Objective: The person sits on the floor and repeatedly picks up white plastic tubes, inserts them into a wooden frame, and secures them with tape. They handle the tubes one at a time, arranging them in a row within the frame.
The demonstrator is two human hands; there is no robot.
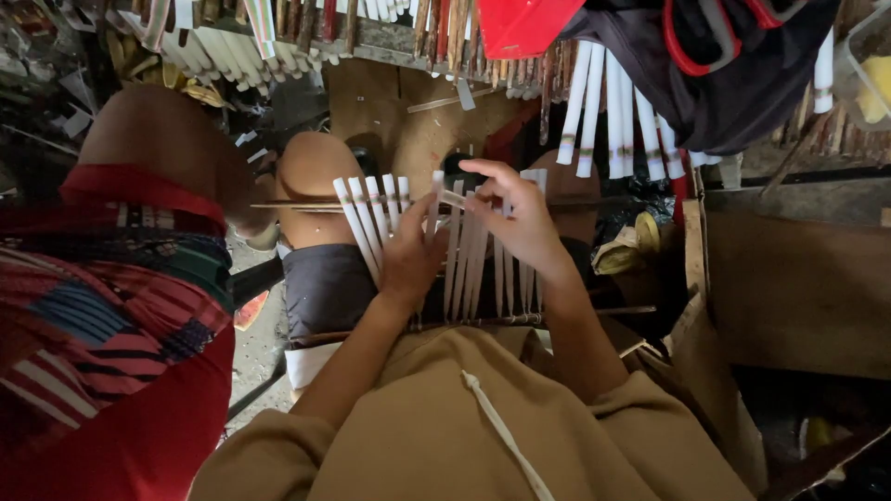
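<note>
Tan hooded top (483, 436), nearest the lens, with the panel of pale slats (464, 250) just beyond it on the lap. Left hand (408, 255) presses flat on the panel; right hand (520, 218) pinches a thin strip (455, 198) near its top edge. Step, apparently: weaving a cross-strip, which next needs threading between slats.

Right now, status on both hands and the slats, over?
Left hand resting on white slats. Right hand pinching one slat crosswise. Another person's knee close beside the work.
</note>
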